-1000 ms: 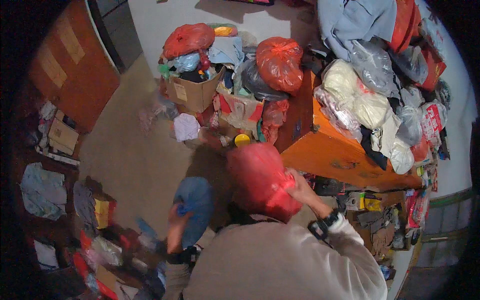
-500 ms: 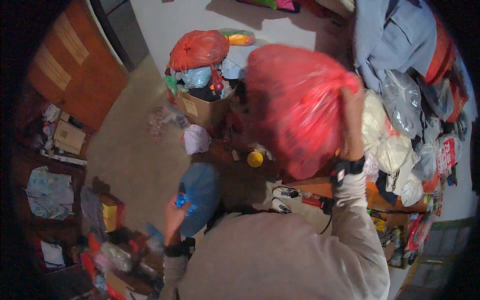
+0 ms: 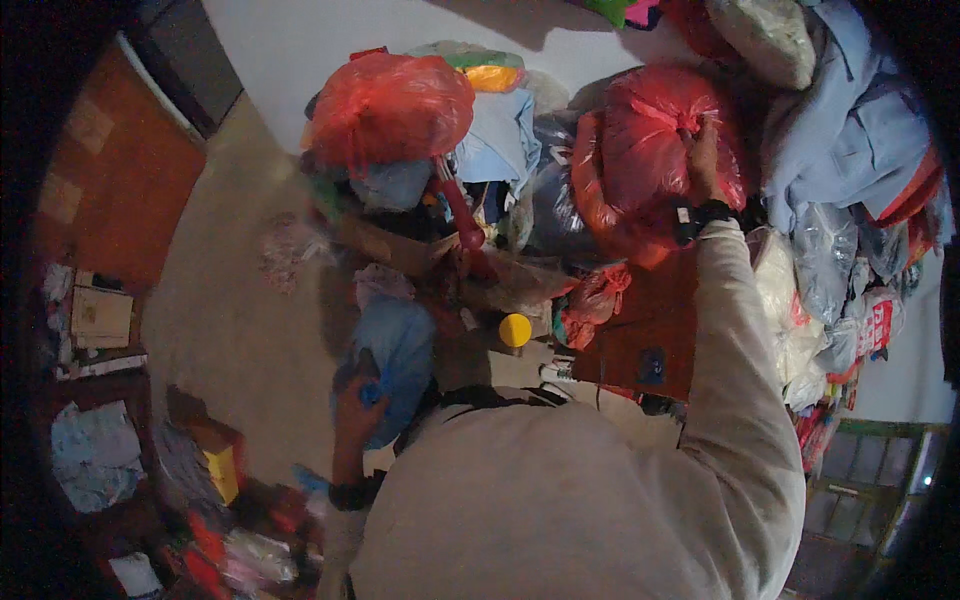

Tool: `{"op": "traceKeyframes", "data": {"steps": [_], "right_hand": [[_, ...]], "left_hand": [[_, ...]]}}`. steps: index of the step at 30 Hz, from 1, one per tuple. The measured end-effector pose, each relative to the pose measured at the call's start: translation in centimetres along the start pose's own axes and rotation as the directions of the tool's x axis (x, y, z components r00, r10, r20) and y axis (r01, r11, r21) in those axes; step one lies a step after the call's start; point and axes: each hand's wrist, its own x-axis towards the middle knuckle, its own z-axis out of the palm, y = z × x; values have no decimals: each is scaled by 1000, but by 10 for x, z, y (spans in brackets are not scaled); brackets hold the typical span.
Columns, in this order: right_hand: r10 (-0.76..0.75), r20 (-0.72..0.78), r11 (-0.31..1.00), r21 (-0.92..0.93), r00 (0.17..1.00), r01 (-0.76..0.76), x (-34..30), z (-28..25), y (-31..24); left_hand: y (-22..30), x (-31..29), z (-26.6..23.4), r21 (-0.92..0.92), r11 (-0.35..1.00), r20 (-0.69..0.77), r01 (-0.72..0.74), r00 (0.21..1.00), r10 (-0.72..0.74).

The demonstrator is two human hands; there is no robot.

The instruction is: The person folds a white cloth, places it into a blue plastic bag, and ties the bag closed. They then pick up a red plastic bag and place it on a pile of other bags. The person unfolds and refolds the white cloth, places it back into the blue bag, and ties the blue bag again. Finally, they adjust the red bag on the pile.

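We take this for a crowded household storeroom, or a living space used as one: a knotted red bag sits at eleven o'clock, a light-blue cloth at twelve and a bulging crimson bag between one and two. At two o'clock we see a blue garment among bundles, and at three, pale plastic bags and a wooden cabinet. For us, loose folded fabric at eight o'clock and a green-framed panelled door or window at four suggest domestic storage too.
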Motion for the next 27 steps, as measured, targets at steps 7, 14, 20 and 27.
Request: {"op": "traceKeyframes", "data": {"steps": [7,14,20,27], "right_hand": [[-165,-73,980,98,984,172,-14,29,23],[160,69,987,-47,985,-157,-26,38,33],[73,340,847,475,937,-239,-13,9,17],[181,299,951,191,937,-245,-31,-55,-25]], "left_hand": [[-15,43,-10,-60,989,122,134,985,-126],[-32,56,0,-310,946,253,99,967,-18],[9,65,-5,-190,955,290,-228,916,277],[62,71,4,-94,946,364,-310,874,323]]}}
